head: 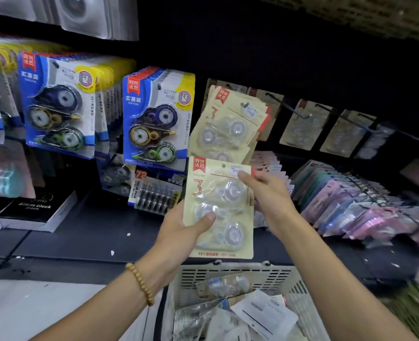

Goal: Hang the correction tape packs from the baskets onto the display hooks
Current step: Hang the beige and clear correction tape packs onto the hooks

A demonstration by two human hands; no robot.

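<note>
A cream correction tape pack (222, 193) with three clear dispensers is held upright in front of the shelf. My left hand (182, 226) grips its lower left edge, thumb across the blister. My right hand (268, 194) holds its upper right corner, fingers near the hang hole. Just above it, several matching cream packs (228, 124) hang on a display hook (245, 104). Below, a white basket (238, 274) holds more packs (224, 286) and papers.
Blue three-colour correction tape packs (154, 119) hang to the left, more of them (55, 104) farther left. Partly filled hooks (299, 112) stand to the right. Pastel packs (356, 205) fill the lower right shelf. Black alarm clock boxes (36, 210) lie lower left.
</note>
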